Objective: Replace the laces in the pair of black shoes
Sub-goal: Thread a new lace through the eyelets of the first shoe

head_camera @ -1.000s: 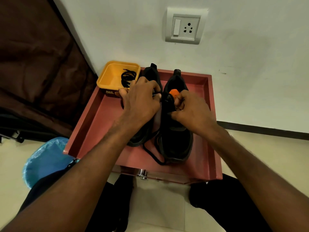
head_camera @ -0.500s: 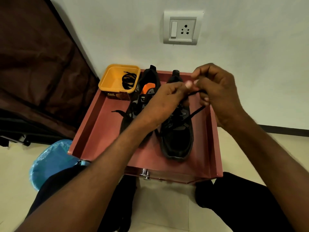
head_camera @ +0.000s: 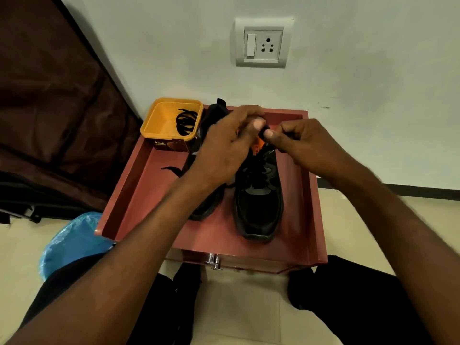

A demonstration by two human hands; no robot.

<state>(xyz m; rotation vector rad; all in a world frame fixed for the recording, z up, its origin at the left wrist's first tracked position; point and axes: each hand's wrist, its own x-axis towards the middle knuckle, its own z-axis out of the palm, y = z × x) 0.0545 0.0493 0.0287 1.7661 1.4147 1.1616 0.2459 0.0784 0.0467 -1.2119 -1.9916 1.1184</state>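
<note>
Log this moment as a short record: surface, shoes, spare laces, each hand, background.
surface: red tray on the floor, against the wall
right shoe: black, laces threaded, toe towards the camera
left shoe: black, mostly hidden by the left arm
spare laces: black, coiled in the yellow tub at the tray's far left corner
left hand: pinching a lace end above the right shoe
right hand: pinching the same spot, fingertips meeting the left's
background: wall socket; blue bag
</note>
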